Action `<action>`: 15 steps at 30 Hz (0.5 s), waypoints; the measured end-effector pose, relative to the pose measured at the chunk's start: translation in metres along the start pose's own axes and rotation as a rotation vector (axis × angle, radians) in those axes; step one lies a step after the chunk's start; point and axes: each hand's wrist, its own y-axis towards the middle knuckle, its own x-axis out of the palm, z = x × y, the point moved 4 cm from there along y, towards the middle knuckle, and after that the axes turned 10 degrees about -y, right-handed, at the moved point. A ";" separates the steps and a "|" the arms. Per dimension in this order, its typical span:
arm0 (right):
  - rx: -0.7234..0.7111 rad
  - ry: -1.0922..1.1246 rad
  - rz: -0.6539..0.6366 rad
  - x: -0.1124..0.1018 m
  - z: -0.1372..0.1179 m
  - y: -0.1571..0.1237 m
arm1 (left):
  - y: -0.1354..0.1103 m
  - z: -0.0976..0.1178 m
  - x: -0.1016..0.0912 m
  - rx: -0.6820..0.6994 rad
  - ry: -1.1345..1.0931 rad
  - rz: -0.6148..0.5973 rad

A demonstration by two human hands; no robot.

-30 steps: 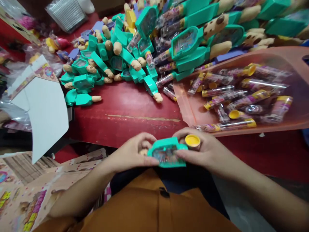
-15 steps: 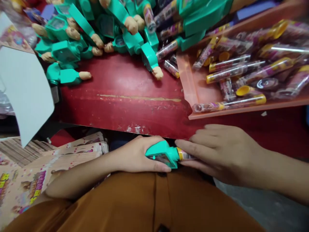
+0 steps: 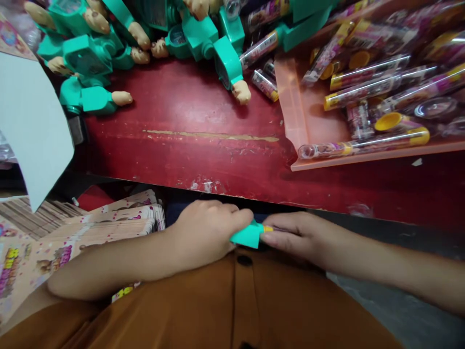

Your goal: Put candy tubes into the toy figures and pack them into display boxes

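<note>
My left hand [image 3: 207, 232] is curled around the teal toy [image 3: 249, 236], fingers pressed tight on its body. My right hand [image 3: 298, 237] meets it, fingers held straight and close together, pinching the yellow-banded tube [image 3: 269, 228] at the toy's end. Both sit in my lap, just below the bench [image 3: 203, 145] front edge. Above that edge lies a bare red strip, bounded by the teal toy pile [image 3: 87, 58] behind and the orange tray [image 3: 294, 111] on the right. Printed cards [image 3: 119, 218] crowd my left forearm.
</note>
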 end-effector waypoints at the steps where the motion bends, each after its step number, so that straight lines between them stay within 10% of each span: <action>1: -0.098 -0.205 0.164 -0.007 -0.005 -0.002 | 0.001 -0.002 -0.004 -0.002 -0.010 0.027; 5: -0.279 -0.592 0.434 -0.011 -0.017 -0.007 | 0.002 -0.005 0.000 0.047 -0.034 0.033; 11: 0.143 0.376 -0.217 0.017 0.003 0.008 | 0.000 -0.003 0.007 0.148 0.218 0.060; 15: -0.027 -0.129 0.122 -0.004 -0.002 0.007 | 0.000 -0.011 -0.006 0.110 0.153 0.086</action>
